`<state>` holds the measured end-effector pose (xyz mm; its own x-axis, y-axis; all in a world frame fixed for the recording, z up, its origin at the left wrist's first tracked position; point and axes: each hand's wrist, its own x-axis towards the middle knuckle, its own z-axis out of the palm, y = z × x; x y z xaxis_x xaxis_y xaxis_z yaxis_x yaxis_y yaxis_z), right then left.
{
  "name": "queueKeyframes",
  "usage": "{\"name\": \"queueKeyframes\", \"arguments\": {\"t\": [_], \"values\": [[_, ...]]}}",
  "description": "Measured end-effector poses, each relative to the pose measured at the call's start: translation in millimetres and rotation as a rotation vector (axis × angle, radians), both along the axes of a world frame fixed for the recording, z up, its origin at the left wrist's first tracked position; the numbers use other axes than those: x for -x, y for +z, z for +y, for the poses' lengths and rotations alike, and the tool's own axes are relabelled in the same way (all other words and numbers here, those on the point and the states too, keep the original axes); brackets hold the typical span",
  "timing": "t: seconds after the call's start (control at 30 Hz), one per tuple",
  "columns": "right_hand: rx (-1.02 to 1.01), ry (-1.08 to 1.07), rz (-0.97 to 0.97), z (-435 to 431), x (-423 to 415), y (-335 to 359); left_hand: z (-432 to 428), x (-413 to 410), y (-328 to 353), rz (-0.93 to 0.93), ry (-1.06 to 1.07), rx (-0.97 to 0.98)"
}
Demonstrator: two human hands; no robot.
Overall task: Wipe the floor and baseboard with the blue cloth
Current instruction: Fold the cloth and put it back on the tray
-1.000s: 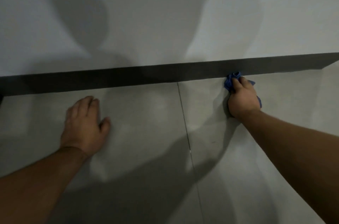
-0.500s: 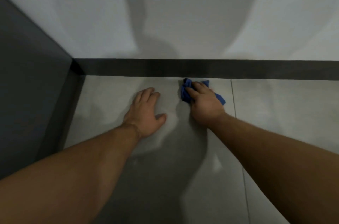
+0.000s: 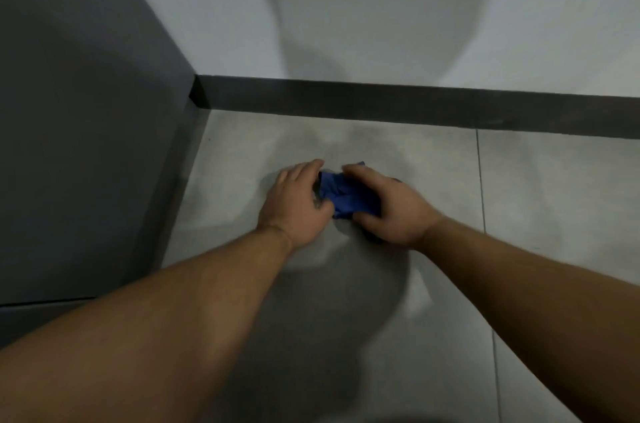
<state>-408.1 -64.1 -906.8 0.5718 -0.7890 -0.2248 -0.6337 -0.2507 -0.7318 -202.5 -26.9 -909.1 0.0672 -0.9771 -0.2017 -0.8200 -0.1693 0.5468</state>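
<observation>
The blue cloth [image 3: 346,195] is bunched up between both hands, low over the grey floor tile [image 3: 398,301] in the room's corner. My left hand [image 3: 298,204] grips its left edge with fingers and thumb. My right hand [image 3: 391,208] curls over its right side and holds it. The dark baseboard [image 3: 381,104] runs along the foot of the far wall, a hand's length beyond the cloth. Part of the cloth is hidden under my right palm.
A dark grey panel [image 3: 86,145] rises on the left and meets the white wall [image 3: 346,7] at the corner. A tile joint [image 3: 483,201] runs front to back on the right. My shadow falls on the floor beneath my arms.
My right hand has pulled the cloth back from the baseboard toward me. My left hand has lifted off the floor and taken hold of the cloth. The view has shifted left toward the corner.
</observation>
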Motion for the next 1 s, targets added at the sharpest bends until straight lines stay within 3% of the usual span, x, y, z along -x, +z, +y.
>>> {"name": "queueKeyframes", "arguments": {"t": [0.07,0.13,0.27,0.37,0.53,0.63,0.73,0.87,1.0], "values": [[0.050,-0.244,-0.037,3.6,12.9,1.6,-6.8,4.1,4.5,0.048,0.025,-0.034],[0.084,-0.415,0.104,-0.6,23.1,0.8,-13.6,10.5,8.1,0.087,0.026,-0.107],[0.032,-0.366,0.430,-2.2,27.9,0.4,-17.3,23.0,12.6,-0.027,-0.047,-0.261],[0.051,-0.414,0.368,3.0,30.5,9.5,-13.6,25.8,20.3,-0.098,-0.088,-0.214],[0.046,-0.594,-0.024,-1.7,47.4,44.0,-19.3,15.9,43.1,0.169,-0.046,-0.002],[0.066,-0.600,-0.213,-1.7,53.5,69.6,-27.5,12.8,67.2,0.325,-0.041,0.037],[0.069,-0.600,-0.322,7.6,61.8,84.7,-30.5,8.8,89.9,0.367,-0.133,0.024],[0.055,-0.511,-0.296,33.4,76.8,80.5,-14.9,2.1,96.7,0.430,-0.227,-0.152],[-0.068,-0.367,-0.020,63.9,83.6,53.2,19.1,10.0,70.0,0.367,-0.267,-0.498]]}}
